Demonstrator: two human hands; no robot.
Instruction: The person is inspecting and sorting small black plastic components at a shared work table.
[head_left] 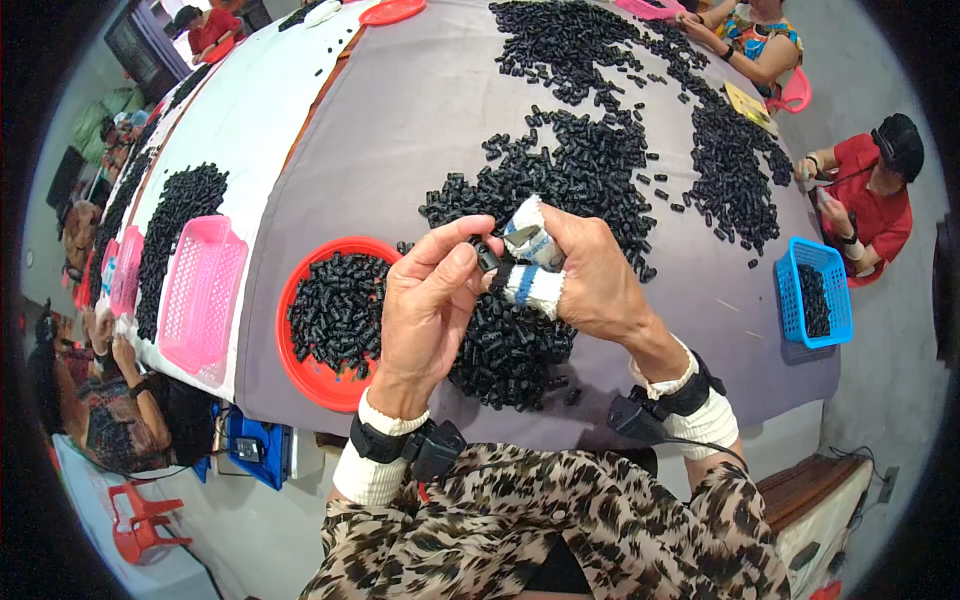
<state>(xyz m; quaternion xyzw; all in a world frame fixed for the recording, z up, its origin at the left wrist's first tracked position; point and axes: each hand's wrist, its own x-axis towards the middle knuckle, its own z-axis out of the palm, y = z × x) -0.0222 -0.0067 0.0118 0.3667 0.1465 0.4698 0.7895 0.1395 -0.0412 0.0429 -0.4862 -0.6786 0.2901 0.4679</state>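
My left hand [430, 310] pinches a small black cylindrical plastic piece [487, 257] between thumb and fingertips. Close against it, my right hand [605, 285] is closed on a small knife [521, 237], whose short metal blade points at the piece; its handle is mostly hidden by the fingers. White knit finger sleeves [540, 290] with blue stripes cover some right fingers. Below both hands spreads a heap of similar black pieces [510, 360]. Beside my left hand stands a round red tray [290, 365] filled with more of them.
The table wears a grey cloth [400, 90]. Further piles of black pieces [735, 170] lie beyond. A blue basket [845, 325] with black pieces stands at the right edge, a pink basket [225, 310] at left. Several people sit round the table, one in red [870, 210] at right.
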